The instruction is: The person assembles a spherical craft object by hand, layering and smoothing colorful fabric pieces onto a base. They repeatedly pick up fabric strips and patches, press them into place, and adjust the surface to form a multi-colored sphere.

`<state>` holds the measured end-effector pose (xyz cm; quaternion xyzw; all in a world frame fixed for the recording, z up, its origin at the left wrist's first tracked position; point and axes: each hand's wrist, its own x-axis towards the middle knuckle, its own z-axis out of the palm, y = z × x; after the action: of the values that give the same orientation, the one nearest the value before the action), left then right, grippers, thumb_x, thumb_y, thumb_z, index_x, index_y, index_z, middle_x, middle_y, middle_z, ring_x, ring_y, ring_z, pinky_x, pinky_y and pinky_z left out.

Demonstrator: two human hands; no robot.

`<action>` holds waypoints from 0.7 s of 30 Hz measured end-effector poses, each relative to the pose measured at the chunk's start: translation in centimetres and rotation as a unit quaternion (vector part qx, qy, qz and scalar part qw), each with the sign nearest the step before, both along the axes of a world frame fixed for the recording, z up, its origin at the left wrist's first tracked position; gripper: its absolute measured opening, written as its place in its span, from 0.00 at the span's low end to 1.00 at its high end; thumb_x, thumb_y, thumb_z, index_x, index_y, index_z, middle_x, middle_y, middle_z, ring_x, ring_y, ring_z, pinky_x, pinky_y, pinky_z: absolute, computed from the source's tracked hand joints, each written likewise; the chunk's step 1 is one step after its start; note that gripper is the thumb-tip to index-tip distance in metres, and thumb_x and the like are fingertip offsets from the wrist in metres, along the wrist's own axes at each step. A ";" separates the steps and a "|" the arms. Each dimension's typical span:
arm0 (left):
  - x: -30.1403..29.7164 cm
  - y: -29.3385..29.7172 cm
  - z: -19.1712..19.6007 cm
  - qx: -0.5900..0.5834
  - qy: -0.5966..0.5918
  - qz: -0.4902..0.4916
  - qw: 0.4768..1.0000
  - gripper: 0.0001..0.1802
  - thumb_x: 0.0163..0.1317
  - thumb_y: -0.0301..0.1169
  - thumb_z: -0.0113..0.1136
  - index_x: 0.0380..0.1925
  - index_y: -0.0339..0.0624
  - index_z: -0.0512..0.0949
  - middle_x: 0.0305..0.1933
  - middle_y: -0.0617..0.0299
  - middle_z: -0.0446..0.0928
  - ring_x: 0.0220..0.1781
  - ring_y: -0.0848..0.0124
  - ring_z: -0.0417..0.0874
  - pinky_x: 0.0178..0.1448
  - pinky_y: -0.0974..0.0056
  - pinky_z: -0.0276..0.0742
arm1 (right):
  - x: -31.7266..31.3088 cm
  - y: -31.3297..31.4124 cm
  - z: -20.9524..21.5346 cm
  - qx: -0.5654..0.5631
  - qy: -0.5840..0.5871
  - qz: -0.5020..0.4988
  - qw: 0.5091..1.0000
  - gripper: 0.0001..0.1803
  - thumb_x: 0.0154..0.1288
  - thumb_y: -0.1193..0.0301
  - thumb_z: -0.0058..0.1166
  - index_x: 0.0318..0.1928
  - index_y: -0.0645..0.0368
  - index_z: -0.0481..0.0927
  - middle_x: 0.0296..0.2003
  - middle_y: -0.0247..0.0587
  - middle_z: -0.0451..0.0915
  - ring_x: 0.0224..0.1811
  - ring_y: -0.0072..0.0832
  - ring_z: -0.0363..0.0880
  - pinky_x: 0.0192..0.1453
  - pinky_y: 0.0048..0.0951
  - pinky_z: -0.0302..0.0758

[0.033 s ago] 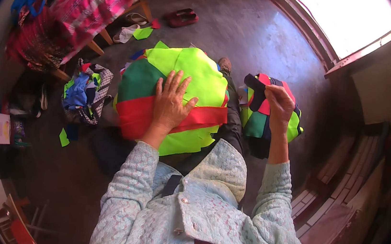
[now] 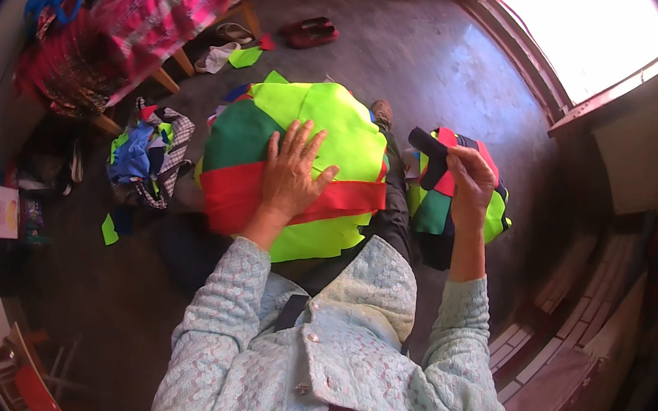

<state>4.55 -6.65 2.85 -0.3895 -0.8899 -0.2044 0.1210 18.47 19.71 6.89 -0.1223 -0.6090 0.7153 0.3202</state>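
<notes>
My left hand (image 2: 294,173) lies flat, fingers spread, on a big rounded heap of cloth pieces (image 2: 342,122) in lime, green and red. A long red cloth strip (image 2: 352,198) crosses the heap under this hand. On the right, my right hand (image 2: 470,177) is raised with thumb and fingers pinched on a small dark cloth piece (image 2: 427,142). Behind and below that hand stands a second, smaller bundle of cloth pieces (image 2: 431,211) in green, lime, red and dark colours. Part of this bundle is hidden by my hand.
A checked cloth bag with scraps (image 2: 140,153) lies on the floor at left, near a lime scrap (image 2: 109,230). Beyond are a pink-covered wooden bench (image 2: 169,5), a dark red shoe (image 2: 310,33) and pale shoes (image 2: 217,57). A bright doorway (image 2: 583,40) opens at far right.
The whole view has shifted slightly. The dark cloth piece in my right hand has tipped a little. My left hand stays on the heap.
</notes>
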 end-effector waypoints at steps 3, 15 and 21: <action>-0.3 -0.4 0.7 0.090 -0.041 -0.037 0.994 0.42 0.54 0.58 0.61 0.64 0.45 0.67 0.70 0.54 0.62 0.75 0.55 0.56 0.74 0.43 0.46 | -0.3 -3.6 1.6 -0.150 0.085 0.096 0.980 0.08 0.60 0.82 0.61 0.41 0.64 0.83 0.39 0.34 0.82 0.41 0.19 0.79 0.50 0.20 0.73; 5.0 -3.1 6.7 0.366 -0.509 -0.106 0.772 0.14 0.61 0.28 0.64 0.46 0.35 0.79 0.39 0.65 0.82 0.41 0.78 0.80 0.47 0.69 0.77 | -1.0 -12.9 -0.2 -0.307 0.013 0.237 0.922 0.19 0.63 0.74 0.61 0.54 0.66 0.76 0.48 0.42 0.81 0.48 0.25 0.81 0.50 0.23 0.78; 5.5 -4.4 6.5 0.338 -0.492 -0.072 0.799 0.15 0.63 0.28 0.62 0.49 0.35 0.77 0.40 0.65 0.81 0.42 0.80 0.78 0.48 0.71 0.76 | -0.5 -13.4 -1.6 -0.217 -0.023 0.211 0.953 0.29 0.54 0.81 0.66 0.58 0.65 0.74 0.53 0.38 0.77 0.57 0.26 0.74 0.60 0.27 0.72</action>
<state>10.04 -11.02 9.31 -0.2338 -0.6737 -0.6642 -0.2242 17.96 6.28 5.26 -0.0741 -0.4586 0.8782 0.1137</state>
